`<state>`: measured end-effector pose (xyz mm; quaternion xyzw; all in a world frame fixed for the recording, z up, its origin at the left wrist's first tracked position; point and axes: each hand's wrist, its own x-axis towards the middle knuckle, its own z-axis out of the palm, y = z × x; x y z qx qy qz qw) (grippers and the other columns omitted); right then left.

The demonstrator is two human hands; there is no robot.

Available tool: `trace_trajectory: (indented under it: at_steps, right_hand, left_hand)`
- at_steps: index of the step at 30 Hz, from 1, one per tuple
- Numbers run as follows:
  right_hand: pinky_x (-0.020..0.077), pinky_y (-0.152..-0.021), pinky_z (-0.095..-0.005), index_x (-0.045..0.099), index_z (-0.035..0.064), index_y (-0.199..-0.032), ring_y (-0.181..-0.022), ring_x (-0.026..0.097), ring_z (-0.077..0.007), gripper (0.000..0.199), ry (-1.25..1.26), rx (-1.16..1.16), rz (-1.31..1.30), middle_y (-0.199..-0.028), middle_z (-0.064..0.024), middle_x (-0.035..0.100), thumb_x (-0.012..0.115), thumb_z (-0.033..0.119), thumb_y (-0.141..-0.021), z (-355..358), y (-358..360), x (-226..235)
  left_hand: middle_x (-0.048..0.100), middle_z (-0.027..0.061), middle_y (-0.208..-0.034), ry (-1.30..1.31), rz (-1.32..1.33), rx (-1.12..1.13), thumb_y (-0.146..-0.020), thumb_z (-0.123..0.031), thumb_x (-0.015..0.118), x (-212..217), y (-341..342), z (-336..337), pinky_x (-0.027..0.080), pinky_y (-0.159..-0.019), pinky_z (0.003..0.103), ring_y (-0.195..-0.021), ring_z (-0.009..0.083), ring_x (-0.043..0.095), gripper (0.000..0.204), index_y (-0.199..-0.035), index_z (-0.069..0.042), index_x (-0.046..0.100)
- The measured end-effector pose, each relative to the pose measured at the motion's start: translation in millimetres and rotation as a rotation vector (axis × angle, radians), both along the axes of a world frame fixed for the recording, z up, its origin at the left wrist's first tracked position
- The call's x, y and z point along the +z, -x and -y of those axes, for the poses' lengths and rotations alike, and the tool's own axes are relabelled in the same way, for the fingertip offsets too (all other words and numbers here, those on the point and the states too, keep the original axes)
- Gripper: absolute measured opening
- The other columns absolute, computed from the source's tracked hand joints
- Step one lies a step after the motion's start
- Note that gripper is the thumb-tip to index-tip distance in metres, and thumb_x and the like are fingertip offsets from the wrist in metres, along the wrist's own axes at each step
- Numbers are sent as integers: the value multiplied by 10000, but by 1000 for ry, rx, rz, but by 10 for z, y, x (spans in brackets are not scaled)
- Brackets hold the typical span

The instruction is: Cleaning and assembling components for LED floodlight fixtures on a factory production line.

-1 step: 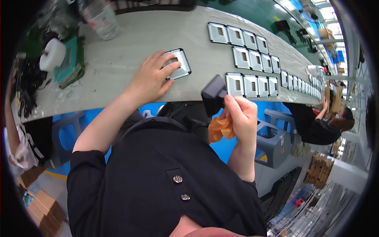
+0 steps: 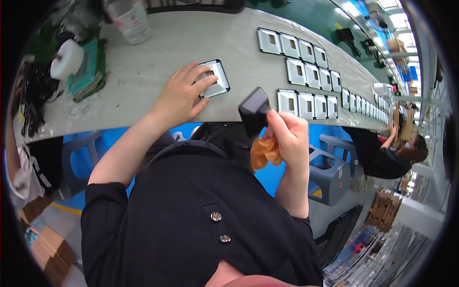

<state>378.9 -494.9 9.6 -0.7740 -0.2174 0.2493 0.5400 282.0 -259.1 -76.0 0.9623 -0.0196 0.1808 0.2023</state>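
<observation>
My left hand [image 2: 179,93] lies with spread fingers on a square silver plate [image 2: 220,87] with a black border and a small square opening at its middle. The plate rests flat on the grey tabletop. Over the table's near edge, my right hand [image 2: 290,136] pinches a black, block-shaped object [image 2: 253,112] with a flat top face; its exact kind is unclear. An orange cloth [image 2: 264,154] is bunched in the same hand, hanging below the block. To the right, similar silver plates [image 2: 288,103] lie in rows.
A clear plastic bottle [image 2: 129,24] stands at the far left. Nearer are a white roll [image 2: 67,60], a green tray [image 2: 87,71] and black cables [image 2: 36,93]. Grey stools [image 2: 327,177] stand by the table. Another person [image 2: 401,153] sits farther along on the right.
My right hand and the black block have shifted slightly left, and the block is tilted a little differently. My left hand stays on the plate. The view has shifted slightly.
</observation>
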Motion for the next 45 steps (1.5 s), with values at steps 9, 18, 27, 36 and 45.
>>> trace_trajectory:
  at_steps: [9,18,27,36,45]
  right_hand:
    - [429,-489,-248,588,-30,-625,-502,542,-105,408,263,66,55,-549,-56,587,576,274,-896,-1163,71,-249]
    - [492,-723,-394,675,-17,-705,-702,641,-335,424,606,73,366,-642,-177,636,529,339,-882,-1483,268,-207]
    - [485,-787,-423,677,-33,-739,-786,631,-381,392,657,44,398,-726,-216,643,534,308,-870,-1560,302,-137]
    - [481,-828,-444,666,-44,-756,-830,619,-408,377,675,62,392,-779,-250,637,516,283,-868,-1628,304,-177]
    - [516,-675,-258,626,-36,-1093,-753,646,-154,396,245,153,-236,-894,-143,684,584,307,-901,-1261,182,-69]
  left_hand:
    - [430,187,-1316,267,90,311,-624,-239,818,-16,469,-109,317,-1054,447,-1236,350,426,1000,-1427,-58,250]
    - [518,159,-1231,285,130,316,-575,-227,850,-57,507,-120,357,-1019,428,-1222,318,450,1031,-1401,-14,272]
    - [541,157,-1210,261,141,328,-601,-240,825,-91,481,-122,349,-1027,428,-1218,320,455,968,-1378,-5,298]
    - [525,186,-1222,220,144,294,-627,-290,814,-60,469,-130,346,-1029,433,-1214,332,464,914,-1357,-2,347]
    - [560,79,-1186,140,132,301,-642,-284,803,-58,420,-170,380,-977,420,-1174,282,488,629,-1180,-65,561]
